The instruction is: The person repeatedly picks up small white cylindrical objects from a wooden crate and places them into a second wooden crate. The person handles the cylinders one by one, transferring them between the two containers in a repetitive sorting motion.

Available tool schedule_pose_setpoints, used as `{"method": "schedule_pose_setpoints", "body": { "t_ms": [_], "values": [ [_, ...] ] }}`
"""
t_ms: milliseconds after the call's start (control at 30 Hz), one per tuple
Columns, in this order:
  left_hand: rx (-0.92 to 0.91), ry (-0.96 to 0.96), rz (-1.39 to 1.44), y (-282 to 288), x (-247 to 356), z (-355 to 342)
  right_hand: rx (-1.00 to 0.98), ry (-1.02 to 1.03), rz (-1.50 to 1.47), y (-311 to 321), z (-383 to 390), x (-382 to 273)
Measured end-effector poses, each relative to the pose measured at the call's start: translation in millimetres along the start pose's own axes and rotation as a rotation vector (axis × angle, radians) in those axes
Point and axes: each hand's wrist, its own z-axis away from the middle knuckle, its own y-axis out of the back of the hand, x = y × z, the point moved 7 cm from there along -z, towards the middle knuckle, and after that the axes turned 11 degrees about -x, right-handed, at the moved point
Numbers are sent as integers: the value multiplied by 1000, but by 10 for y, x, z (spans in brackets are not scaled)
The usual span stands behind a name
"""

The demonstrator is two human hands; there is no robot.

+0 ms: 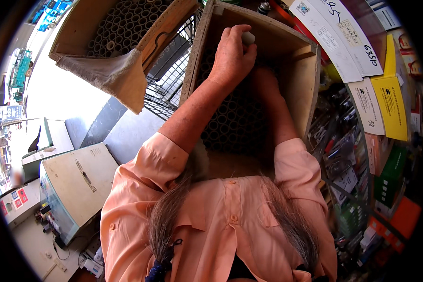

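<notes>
A rough-edged wooden box [301, 89] stands in the middle, packed with dark round tubes [235, 113]. Far left, a second wooden box [70, 35] holds more, a limp, fuzzy cloth [103, 75] draped over its near edge. A black wire rack [167, 96] shows between; a yellow carton [391, 108] stands right. The curled left hand [232, 54] pinches a small grey piece [249, 37] over the middle box, its forearm hiding some tubes; the right hand [264, 80] reaches into shadow there, its opening and hold impossible to tell.
</notes>
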Motion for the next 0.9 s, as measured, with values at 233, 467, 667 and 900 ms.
{"method": "schedule_pose_setpoints", "body": {
  "t_ms": [233, 467, 667, 900],
  "values": [
    [-150, 179, 283, -123, -240, -52, 62, 274, -1541, 745, 327, -120],
    [-230, 184, 375, -202, -235, -41, 131, 274, -1597, 767, 365, -91],
    [-13, 125, -75, -23, -200, -36, 259, 199, -1088, 697, 318, 35],
    [-84, 200, 74, -30, -221, -11, 129, 128, -168, 297, 253, -311]
  ]
}}
